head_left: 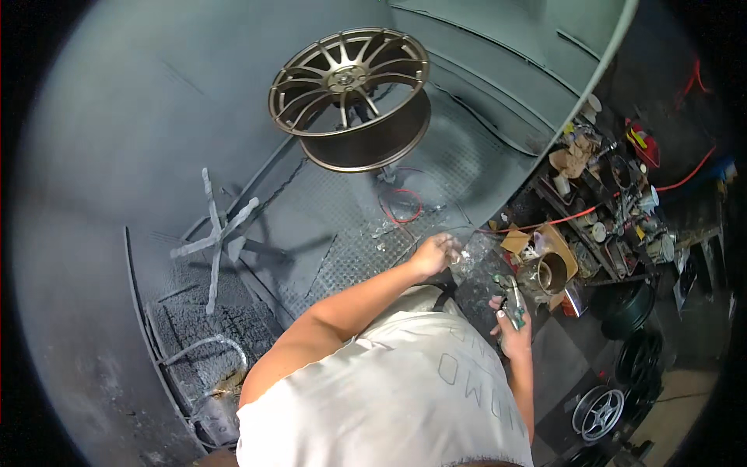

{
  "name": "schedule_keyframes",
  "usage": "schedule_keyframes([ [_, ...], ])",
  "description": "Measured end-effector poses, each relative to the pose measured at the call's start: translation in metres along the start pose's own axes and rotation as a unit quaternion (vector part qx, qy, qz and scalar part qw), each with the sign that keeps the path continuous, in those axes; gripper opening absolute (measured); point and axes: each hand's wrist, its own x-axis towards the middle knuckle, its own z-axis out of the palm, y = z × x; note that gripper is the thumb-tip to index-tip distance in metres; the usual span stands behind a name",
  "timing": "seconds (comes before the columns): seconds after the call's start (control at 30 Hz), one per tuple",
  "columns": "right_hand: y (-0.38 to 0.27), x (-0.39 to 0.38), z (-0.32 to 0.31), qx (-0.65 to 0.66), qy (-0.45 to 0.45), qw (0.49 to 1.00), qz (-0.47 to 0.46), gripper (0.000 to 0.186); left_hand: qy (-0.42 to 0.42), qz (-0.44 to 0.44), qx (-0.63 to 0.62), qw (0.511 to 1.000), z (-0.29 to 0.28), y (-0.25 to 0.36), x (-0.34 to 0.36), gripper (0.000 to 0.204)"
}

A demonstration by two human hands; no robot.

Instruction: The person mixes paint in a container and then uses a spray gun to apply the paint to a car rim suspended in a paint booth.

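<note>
My right hand (513, 331) is closed round the handle of a spray gun (510, 302), a metal one with green stains. A round, brownish cup (542, 274) sits at the gun's far end, beside an open cardboard box. My left hand (437, 253) is held in front of my waist with its fingers curled; what they hold, if anything, I cannot make out. Ahead of me a bronze multi-spoke car wheel (348, 78) stands raised on a support, face tilted up. The wheel's underside and most of the support are hidden.
A grey-coated cross-shaped stand (216, 240) is at the left. A red hose (545, 222) runs across from the right, near a cluttered shelf (615, 210). The cardboard box (564, 247) lies beside it. A silver wheel (599, 412) rests on the floor, lower right.
</note>
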Motion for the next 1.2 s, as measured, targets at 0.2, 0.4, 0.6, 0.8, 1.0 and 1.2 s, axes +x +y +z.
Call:
schedule_keyframes([
  [0.2, -0.023, 0.051, 0.069, -0.032, -0.099, 0.995, 0.000, 0.062, 0.248, 0.151, 0.142, 0.946, -0.068, 0.039, 0.006, 0.056],
  [0.4, -0.036, 0.115, 0.162, -0.060, -0.143, 0.987, 0.046, 0.061, 0.049, 0.012, -0.033, 0.998, -0.176, 0.080, -0.005, 0.052],
  [0.6, -0.059, 0.176, 0.248, -0.132, -0.216, 0.965, 0.067, 0.059, -0.008, 0.020, 0.218, 0.976, -0.312, 0.091, -0.002, 0.037],
  [0.8, -0.110, 0.201, 0.281, -0.119, -0.248, 0.950, 0.145, 0.061, -0.065, 0.025, 0.323, 0.944, -0.332, 0.143, 0.012, 0.033],
  [1.0, -0.136, 0.195, 0.276, -0.076, -0.185, 0.979, 0.044, 0.059, -0.225, 0.056, 0.149, 0.961, -0.244, 0.157, 0.000, 0.031],
  [1.2, -0.125, 0.197, 0.242, -0.136, 0.052, 0.988, -0.057, 0.045, -0.359, 0.140, 0.245, 0.890, -0.135, 0.152, 0.000, 0.044],
])
